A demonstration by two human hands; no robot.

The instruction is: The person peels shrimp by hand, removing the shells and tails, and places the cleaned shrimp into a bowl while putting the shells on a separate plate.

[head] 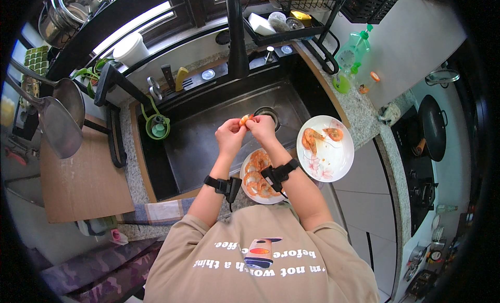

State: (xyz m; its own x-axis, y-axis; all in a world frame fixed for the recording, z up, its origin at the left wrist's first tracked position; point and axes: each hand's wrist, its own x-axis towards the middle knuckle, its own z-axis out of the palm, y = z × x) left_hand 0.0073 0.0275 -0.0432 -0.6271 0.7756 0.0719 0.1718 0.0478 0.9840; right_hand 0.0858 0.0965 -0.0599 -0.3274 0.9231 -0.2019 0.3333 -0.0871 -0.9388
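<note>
A cooked orange shrimp [245, 119] is pinched between the fingertips of my left hand [229, 133] and my right hand [262, 127]. Both hands hover over the black sink [207, 142], close to its drain [269, 114]. How much shell covers the shrimp is too small to tell. Under my right forearm sits a white plate [244, 162] of several orange shrimp [256, 182], partly hidden by the arm and wristband. To the right, a white floral plate [324, 166] carries a few whole shrimp [311, 139] with heads and feelers near its upper edge.
A black faucet [236, 37] rises behind the sink. A green strainer basket [158, 128] hangs inside its left wall. Soap bottles [353, 49] stand at the right back. A wooden board [82, 182] and hanging metal utensils [58, 123] occupy the left. Farther right, a wok [431, 127] rests by the stove.
</note>
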